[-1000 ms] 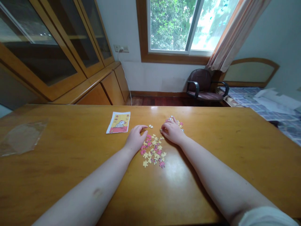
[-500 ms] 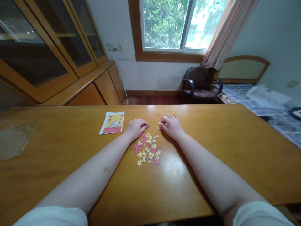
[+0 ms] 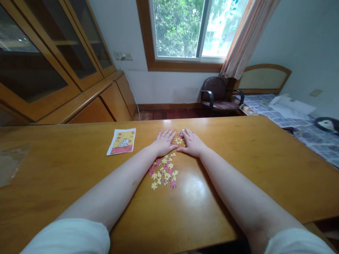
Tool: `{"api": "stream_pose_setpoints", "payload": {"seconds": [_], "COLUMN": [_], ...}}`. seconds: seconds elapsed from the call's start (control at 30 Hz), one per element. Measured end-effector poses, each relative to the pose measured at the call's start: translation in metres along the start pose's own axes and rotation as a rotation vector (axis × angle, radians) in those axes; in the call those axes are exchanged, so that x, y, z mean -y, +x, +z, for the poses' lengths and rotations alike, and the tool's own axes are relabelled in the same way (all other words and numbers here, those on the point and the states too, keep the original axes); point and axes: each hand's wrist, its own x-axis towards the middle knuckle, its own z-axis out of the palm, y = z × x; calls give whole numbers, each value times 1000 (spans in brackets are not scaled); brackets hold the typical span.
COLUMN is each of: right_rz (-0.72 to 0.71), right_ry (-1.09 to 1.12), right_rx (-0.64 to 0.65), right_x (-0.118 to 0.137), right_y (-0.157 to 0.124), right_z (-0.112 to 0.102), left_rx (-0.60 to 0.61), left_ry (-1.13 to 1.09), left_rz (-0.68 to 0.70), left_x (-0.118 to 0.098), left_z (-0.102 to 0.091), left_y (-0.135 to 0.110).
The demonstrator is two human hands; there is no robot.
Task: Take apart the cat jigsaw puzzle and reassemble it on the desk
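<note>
The left forearm (image 3: 119, 187) and right forearm (image 3: 235, 192) stretch forward and slant inward, so the hands sit close together. The left hand (image 3: 163, 144) is palm down, its fingers (image 3: 166, 134) spread and pointing ahead, with the left thumb (image 3: 173, 147) angled rightward. The right hand (image 3: 194, 144) is much the same (almost a mirror image), palm down and fanned, its right thumb (image 3: 183, 150) pointing left, the thumb tips nearly meeting.
</note>
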Motion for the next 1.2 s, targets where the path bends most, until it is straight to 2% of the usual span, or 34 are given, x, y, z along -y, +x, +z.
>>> {"api": "stream_pose_setpoints", "payload": {"seconds": [0.1, 0.2, 0.43, 0.5, 0.6, 0.7, 0.83, 0.93, 1.03, 1.2], "right_rz": [-73, -121, -171, -165, -103, -52, -106, -155, -173, -194], "right_ry": [-2, -1, 22, 56, 112, 108, 47, 40, 48, 38], "right_rx": [36, 54, 45, 44, 48, 60, 77, 81, 48, 6], "right_x": [1, 2, 1, 0, -1, 1, 7, 10, 12, 12], "right_y": [13, 30, 61, 65, 68, 68, 68, 69, 72, 80], "right_z": [-1, 0, 5, 4, 3, 4, 5, 5, 5, 8], "left_rx": [94, 118, -4, -56, -138, -13, 110, 88, 74, 36], "left_ry": [28, 17, -242, -270, -395, -400, -282, -184, -133, -106], "left_rz": [-19, -21, -102, -135, -166, -96, 17, 96, 86, 146], "left_x": [2, 8, 28, 36, 46, 48, 36, 23, 15, 9], "left_z": [0, 0, -3, -7, -13, -17, -19, -18, -15, -14], "left_y": [13, 25, 37, 27, -6, -52, -97, -106, -102, -97]}}
